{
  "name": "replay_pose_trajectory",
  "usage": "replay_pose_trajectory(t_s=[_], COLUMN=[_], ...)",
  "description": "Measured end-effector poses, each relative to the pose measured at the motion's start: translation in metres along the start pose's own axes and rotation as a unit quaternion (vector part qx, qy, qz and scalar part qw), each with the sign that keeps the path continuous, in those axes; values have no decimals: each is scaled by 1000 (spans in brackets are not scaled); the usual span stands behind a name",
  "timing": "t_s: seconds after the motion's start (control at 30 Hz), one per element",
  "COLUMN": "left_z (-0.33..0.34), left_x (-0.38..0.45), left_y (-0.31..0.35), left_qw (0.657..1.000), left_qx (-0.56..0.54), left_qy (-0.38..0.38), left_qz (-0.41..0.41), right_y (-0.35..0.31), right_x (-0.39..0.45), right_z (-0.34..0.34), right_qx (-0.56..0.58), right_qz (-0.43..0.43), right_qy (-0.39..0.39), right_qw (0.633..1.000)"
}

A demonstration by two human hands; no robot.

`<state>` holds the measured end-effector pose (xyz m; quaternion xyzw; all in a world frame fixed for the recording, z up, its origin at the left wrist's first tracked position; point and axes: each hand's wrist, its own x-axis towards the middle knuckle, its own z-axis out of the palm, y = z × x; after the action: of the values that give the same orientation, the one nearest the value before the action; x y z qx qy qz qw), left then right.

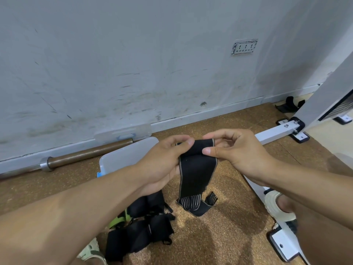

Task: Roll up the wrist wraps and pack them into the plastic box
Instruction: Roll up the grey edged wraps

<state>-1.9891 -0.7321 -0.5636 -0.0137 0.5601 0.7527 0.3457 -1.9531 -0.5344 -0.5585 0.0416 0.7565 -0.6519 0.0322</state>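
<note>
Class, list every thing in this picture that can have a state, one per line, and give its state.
Wrist wrap: unrolled, hanging to the floor, top edge pinched by both hands.
Left hand: pinching the wrap.
Right hand: pinching the wrap.
Plastic box: open, its contents hidden.
Box lid: off, leaning against the wall.
Pile of wraps: on the floor, unpacked.
Barbell: lying along the wall.

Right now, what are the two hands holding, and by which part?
Both the left hand and right hand pinch the top end of one black wrist wrap.
</note>
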Motion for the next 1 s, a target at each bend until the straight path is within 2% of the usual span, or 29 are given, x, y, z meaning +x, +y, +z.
replay_pose_trajectory(t_s=[0.13, 0.27, 0.4, 0.53, 0.67, 0.8, 1.0], left_z=[-1, 0, -2, -4, -4, -3, 1], left_x=[-1, 2, 4, 4, 3, 1, -3], left_y=[0, 0, 1, 2, 2, 2, 2], left_qw=[997, 999, 998, 996, 994, 994, 998], left_qx=[49, 47, 44, 59, 78, 66, 61], left_qy=[-24, 9, 36, 34, 31, 38, 11], left_qz=[-49, -18, 20, 54, 74, 72, -9], right_y=[4, 5, 1, -2, 1, 2, 9], right_x=[-1, 2, 1, 2, 1, 0, 0], right_z=[2, 1, 0, 1, 1, 0, 2], right_qx=[-40, -40, 10, 60, 75, 39, 9], right_qz=[-54, -73, -33, 30, 65, 25, -62], right_qy=[23, 21, -20, -17, -70, -38, -18], right_qw=[997, 996, 999, 998, 993, 998, 998])
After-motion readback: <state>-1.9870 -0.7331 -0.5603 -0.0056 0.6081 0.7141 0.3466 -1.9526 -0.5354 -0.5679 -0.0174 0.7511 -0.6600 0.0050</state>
